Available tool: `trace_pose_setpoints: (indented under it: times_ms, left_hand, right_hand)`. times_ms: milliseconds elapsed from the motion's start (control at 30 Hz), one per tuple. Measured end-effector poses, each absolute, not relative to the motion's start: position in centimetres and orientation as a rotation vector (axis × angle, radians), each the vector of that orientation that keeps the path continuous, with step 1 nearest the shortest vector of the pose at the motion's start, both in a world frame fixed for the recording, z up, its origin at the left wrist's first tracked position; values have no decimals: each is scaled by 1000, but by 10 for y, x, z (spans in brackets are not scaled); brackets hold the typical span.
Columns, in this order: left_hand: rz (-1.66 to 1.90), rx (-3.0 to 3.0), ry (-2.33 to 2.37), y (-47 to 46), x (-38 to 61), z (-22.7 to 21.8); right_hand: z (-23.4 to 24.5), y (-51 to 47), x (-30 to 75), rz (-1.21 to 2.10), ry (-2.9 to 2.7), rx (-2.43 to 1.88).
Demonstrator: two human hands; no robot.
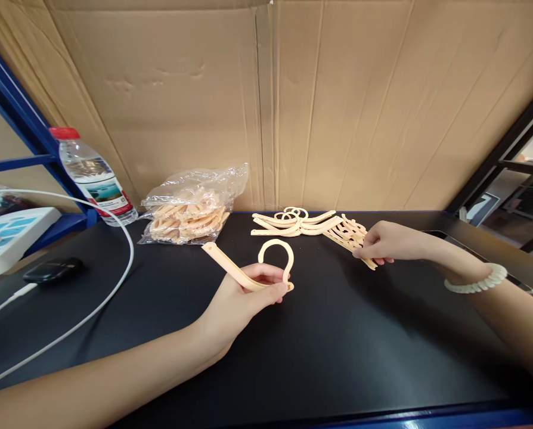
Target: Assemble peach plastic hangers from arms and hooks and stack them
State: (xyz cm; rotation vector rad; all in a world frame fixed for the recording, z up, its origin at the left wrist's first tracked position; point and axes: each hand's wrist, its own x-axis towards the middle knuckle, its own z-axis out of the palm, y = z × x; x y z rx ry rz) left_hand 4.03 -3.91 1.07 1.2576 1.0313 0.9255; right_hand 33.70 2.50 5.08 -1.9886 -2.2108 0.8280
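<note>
My left hand [244,298] is closed around a peach plastic hanger piece, a curved arm [224,262] with a round hook [290,253] standing up at its inner end. Thumb and fingers pinch the joint where hook and arm meet. Farther right, my right hand [385,243] has its fingers closed on a peach hanger arm [370,262] at the near edge of a pile of loose hanger arms [349,229]. Part of that arm is hidden by the fingers. Left of this pile lie several hangers with hooks [300,221], stacked together.
A clear plastic bag of peach hanger parts [190,217] sits at the back. A water bottle [96,179], white cable [130,256], black device [52,270] and power strip [20,238] are on the left. A dark flat device [512,280] lies behind my right wrist. Cardboard [338,107] walls the back.
</note>
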Motion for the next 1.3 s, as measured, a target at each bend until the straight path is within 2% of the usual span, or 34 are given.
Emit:
trace_pose_setpoints:
  times_ms: [300, 500, 733, 1300]
  left_hand:
    - [938, 1258, 1029, -38, 42, 11]
    - [948, 1262, 1022, -38, 43, 12]
    - [954, 1272, 1005, -38, 43, 11]
    - [954, 1211, 930, -37, 40, 7]
  right_hand:
    - [37, 18, 314, 1580, -1818, -1345]
    - [23, 3, 286, 1857, -1457, -1140]
    - [14, -13, 269, 1963, -1275, -943]
    - [3, -38, 240, 1851, -1254, -835]
